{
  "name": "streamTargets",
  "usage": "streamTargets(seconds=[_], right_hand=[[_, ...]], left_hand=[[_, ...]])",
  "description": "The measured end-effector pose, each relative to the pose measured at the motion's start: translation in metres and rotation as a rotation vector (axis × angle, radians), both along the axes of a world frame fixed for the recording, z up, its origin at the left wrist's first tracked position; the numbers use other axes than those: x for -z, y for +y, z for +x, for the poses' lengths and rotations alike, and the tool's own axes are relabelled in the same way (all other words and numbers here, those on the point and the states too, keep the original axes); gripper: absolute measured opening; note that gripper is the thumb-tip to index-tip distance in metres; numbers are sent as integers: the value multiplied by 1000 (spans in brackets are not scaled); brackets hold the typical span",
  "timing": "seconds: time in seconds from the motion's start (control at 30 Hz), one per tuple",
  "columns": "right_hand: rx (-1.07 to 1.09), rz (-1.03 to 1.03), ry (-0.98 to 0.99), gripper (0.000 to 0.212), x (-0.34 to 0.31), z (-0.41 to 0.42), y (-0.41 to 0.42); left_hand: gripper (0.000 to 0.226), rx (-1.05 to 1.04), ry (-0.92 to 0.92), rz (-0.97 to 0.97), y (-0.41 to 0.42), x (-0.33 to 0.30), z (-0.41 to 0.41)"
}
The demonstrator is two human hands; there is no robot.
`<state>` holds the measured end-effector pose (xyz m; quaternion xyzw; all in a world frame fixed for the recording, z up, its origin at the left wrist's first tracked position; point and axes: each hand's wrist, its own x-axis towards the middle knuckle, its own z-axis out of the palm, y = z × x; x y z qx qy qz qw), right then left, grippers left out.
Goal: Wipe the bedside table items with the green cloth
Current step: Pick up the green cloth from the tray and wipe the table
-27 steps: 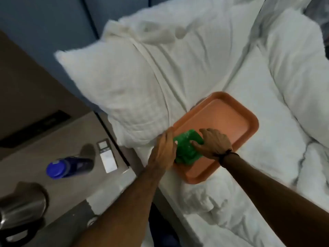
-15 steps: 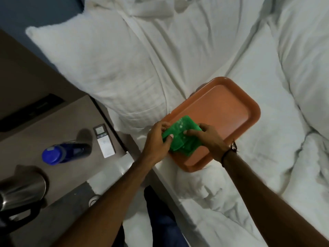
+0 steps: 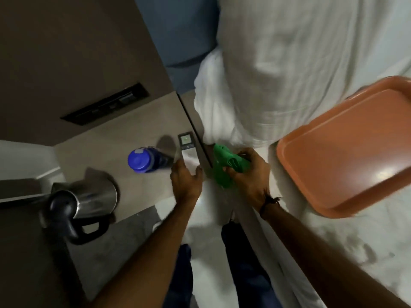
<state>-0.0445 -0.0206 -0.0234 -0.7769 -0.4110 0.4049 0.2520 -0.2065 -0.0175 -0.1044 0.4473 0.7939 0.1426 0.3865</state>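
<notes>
Leaving the orange tray [image 3: 347, 156]: right hand [image 3: 249, 176] clutching green cloth [image 3: 224, 165], left fingers [image 3: 178, 167] seemingly pinching remote [image 3: 189, 152] (blurred).

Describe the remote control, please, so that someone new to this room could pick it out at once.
Start at the brown bedside table left of the bed. The remote control lies flat along the table's edge nearest the bed, under the left hand. Unlike the blue bottle and steel kettle beside it, it is a slim grey-white slab with a small screen.
</notes>
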Motion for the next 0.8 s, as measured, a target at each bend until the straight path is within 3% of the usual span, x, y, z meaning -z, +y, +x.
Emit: streamTargets(seconds=[0.07, 0.23, 0.3, 0.43, 0.53, 0.63, 0.73, 0.8], right_hand=[[-15, 55, -60, 40, 20, -5, -1], [-100, 154, -161, 41, 49, -16, -2], [-107, 173, -171, 40, 53, -21, -2], [-131, 196, -187, 37, 54, -31, 6], [-196, 234, -230, 36, 53, -41, 9], [-406, 182, -260, 40, 56, -56, 1], [-764, 126, -277, 41, 55, -75, -16], [-841, 139, -318, 42, 59, -77, -7]], left_hand=[[73, 0, 152, -34, 17, 46, 9], [51, -132, 369, 31, 41, 130, 17], [56, -150, 379, 117, 36, 147, 12], [84, -75, 210, 197, 0, 133, 5], [71, -174, 11, 224, -36, 106, 2], [58, -211, -106, 245, -64, 82, -2], [18, -173, -31, 279, -78, 68, -8], [32, -78, -4, 260, -85, 59, -13]])
